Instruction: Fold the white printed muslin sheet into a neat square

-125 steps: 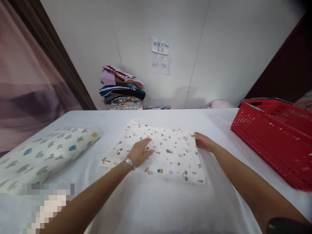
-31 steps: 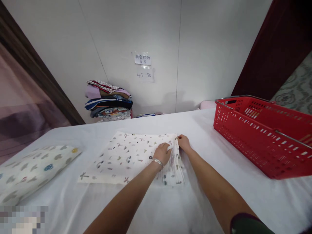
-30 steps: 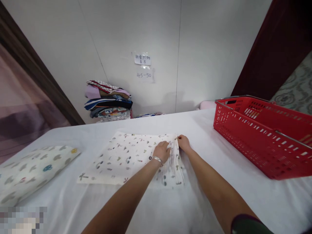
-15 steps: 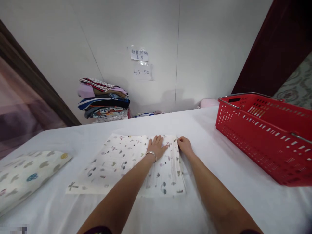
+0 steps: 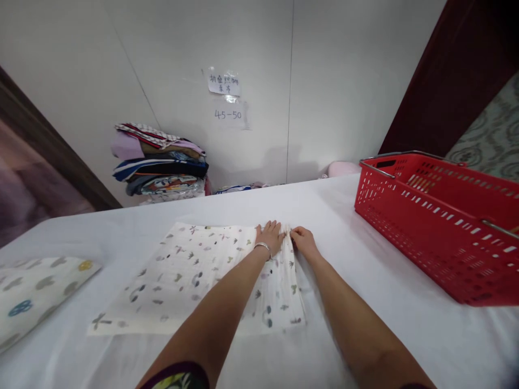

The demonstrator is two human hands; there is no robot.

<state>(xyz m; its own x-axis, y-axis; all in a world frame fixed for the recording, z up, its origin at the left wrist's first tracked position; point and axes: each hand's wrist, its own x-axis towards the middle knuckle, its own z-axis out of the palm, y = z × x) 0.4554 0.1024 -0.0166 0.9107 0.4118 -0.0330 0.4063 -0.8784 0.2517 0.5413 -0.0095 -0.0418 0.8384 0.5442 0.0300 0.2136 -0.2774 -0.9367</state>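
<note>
A cream cloth point(image 5: 174, 275) printed with small rainbows, sprigs and dragonflies is spread on the white-covered table, with a doubled strip along its right side. My left hand point(image 5: 271, 237), a bracelet at its wrist, lies flat with fingers apart on the cloth near its far right corner. Just right of it, my right hand point(image 5: 304, 241) is closed in a pinch on the cloth's far right corner, where the fabric bunches into small creases. Its fingertips are partly hidden.
A red plastic basket point(image 5: 409, 227) with metal handles stands at the right of the table point(image 5: 332, 216). Another patterned cloth point(image 5: 40, 286) lies at the left. Beyond the far edge are a stack of folded fabrics point(image 5: 162, 165) and a pink object point(image 5: 343, 168) by the wall.
My left hand has slid right across the cloth, closer to my right hand. The cloth's far right corner is more bunched between the hands. The view has turned slightly.
</note>
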